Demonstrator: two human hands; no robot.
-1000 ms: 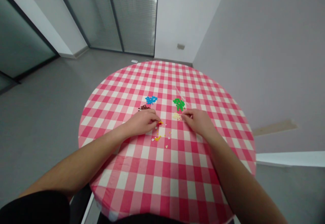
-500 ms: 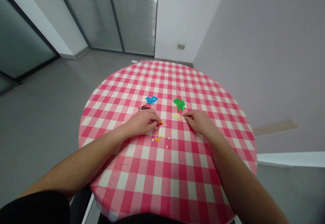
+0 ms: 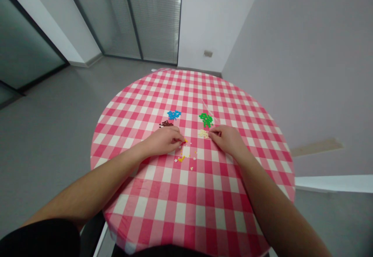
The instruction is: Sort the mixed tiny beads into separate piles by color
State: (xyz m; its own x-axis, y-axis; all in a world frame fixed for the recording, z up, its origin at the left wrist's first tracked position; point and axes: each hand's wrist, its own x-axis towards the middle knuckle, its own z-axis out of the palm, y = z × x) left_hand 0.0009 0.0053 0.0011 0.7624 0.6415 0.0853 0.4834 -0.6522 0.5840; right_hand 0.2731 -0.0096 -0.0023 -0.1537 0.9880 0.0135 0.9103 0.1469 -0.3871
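Right now the fingertips of the right hand (image 3: 228,139) are drawn together at the near-right edge of the cream pieces (image 3: 203,133); whether they pinch one, I cannot tell. Just beyond that pile lie the green pieces (image 3: 206,120). The left hand (image 3: 163,141) has its fingertips bunched beside some yellow bits (image 3: 186,140), its grip likewise unclear. Brown pieces (image 3: 166,123) sit just past its knuckles, blue pieces (image 3: 174,115) farther out, and a yellow cluster (image 3: 181,159) nearer the body.
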